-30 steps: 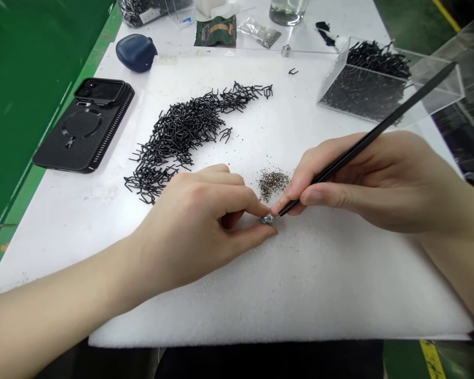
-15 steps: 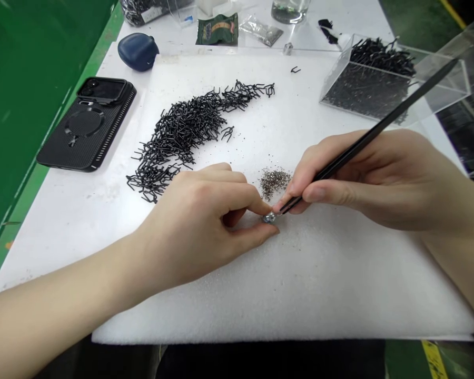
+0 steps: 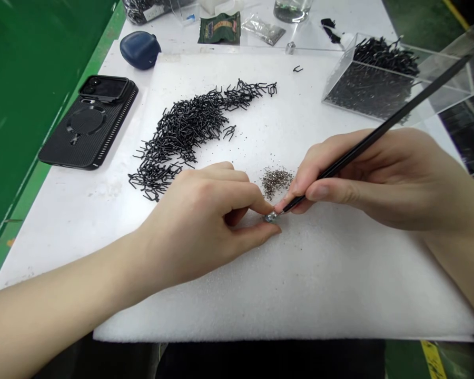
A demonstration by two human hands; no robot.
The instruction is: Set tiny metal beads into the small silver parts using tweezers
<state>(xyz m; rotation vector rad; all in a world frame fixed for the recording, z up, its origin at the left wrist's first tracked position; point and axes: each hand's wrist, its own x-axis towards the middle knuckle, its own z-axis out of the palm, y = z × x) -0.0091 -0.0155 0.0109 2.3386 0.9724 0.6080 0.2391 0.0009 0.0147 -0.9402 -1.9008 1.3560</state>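
My left hand (image 3: 205, 221) pinches a small shiny metal piece (image 3: 270, 216) between thumb and forefinger, low on the white foam sheet (image 3: 308, 284). My right hand (image 3: 379, 176) grips a long thin black stick (image 3: 379, 129) like a pen, and its tip touches the metal piece. Just behind the tip lies a little heap of tiny grey beads (image 3: 275, 179). A long pile of small black bent clips (image 3: 189, 129) spreads over the sheet to the left of the hands.
A black phone in a ribbed case (image 3: 89, 122) lies at the left edge, a dark blue case (image 3: 139, 49) behind it. A clear box of black clips (image 3: 379, 79) stands at the back right. Packets and a glass (image 3: 290, 9) line the far edge.
Both hands hold their grip at the same spot on the foam. Only the camera view has shifted slightly.
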